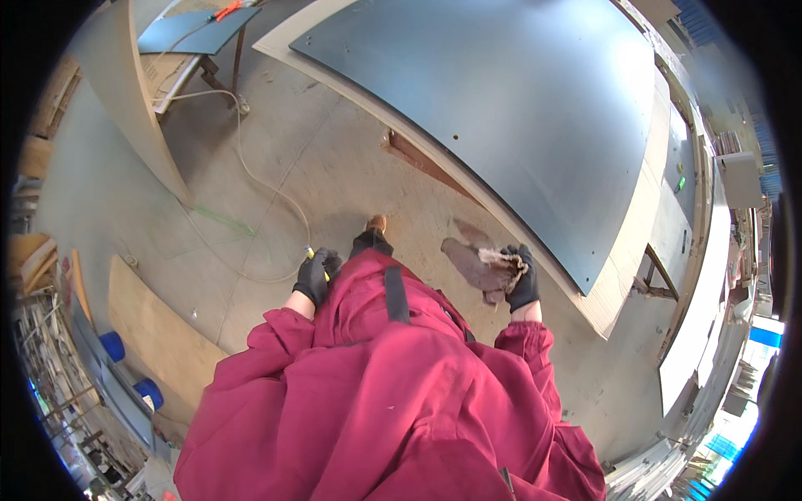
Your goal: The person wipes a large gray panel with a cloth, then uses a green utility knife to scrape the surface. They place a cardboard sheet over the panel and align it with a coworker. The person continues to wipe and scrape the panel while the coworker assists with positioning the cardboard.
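Observation:
My left hand (316,277), in a black glove, is closed around a small yellow tool (310,252) beside my left hip. The fingers hide most of it, so its kind is unclear. A thin pale hose (297,206) loops over the floor up to this hand. In my right hand (524,282), also gloved in black, a crumpled grey-brown rag (478,265) is gripped and hangs over the floor. Just beyond that hand is the near corner of a large blue-grey panel (501,108), which has small holes along its edges.
Under the panel lies a pale board (614,309) that juts past its edge. A curved sheet (138,108) stands at the left, near a second blue panel (185,32) with an orange-red tool (225,11) on it. A wooden board (159,334) lies at the lower left.

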The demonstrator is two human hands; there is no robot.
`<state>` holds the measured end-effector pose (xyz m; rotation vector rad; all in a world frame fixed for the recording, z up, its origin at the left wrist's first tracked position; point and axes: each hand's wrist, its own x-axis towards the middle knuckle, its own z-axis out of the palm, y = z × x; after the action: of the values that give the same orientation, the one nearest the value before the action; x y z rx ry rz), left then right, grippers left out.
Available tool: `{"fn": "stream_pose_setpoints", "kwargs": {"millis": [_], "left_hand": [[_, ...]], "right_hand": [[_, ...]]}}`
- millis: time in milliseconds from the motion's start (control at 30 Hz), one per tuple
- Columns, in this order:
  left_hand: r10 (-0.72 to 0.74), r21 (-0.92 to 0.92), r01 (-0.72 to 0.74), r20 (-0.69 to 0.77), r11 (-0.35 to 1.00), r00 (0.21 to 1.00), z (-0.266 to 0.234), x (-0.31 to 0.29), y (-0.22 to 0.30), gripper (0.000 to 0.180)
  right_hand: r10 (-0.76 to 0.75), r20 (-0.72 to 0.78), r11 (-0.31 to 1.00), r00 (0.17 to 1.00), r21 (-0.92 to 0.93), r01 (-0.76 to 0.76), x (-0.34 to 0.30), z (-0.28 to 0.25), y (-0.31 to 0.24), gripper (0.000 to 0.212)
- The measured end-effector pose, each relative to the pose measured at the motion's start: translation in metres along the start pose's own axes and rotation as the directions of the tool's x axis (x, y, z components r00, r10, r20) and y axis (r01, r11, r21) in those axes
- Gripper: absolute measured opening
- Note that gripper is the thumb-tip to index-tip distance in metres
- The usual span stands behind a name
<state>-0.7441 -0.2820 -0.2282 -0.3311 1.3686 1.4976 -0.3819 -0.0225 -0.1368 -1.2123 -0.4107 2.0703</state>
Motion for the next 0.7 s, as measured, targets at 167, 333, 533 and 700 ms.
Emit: {"fn": "stream_pose_setpoints", "kwargs": {"millis": [167, 333, 533, 700], "left_hand": [[0.072, -0.016, -0.072, 0.003, 0.997, 0.997, 0.037, 0.027, 0.039, 0.018], [0.117, 0.019, -0.12, 0.112, 0.993, 0.987, 0.072, 0.094, 0.105, 0.016], [0.049, -0.161, 0.018, 0.404, 0.987, 0.914, 0.13, 0.184, 0.185, 0.019], [0.049, -0.181, 0.011, 0.322, 0.983, 0.945, 0.203, 0.237, 0.23, 0.029]], "right_hand": [[0.003, -0.039, 0.999, 0.999, 0.032, -0.002, -0.016, -0.003, 0.008, 0.051], [0.072, 0.327, 0.958, 0.942, 0.241, -0.156, 0.012, -0.015, 0.006, 0.061], [-0.246, 0.175, 0.906, 0.953, 0.39, 0.163, 0.061, -0.026, 0.003, 0.043], [-0.225, -0.392, 0.698, 0.892, 0.573, 0.429, 0.068, -0.008, -0.011, 0.045]]}}
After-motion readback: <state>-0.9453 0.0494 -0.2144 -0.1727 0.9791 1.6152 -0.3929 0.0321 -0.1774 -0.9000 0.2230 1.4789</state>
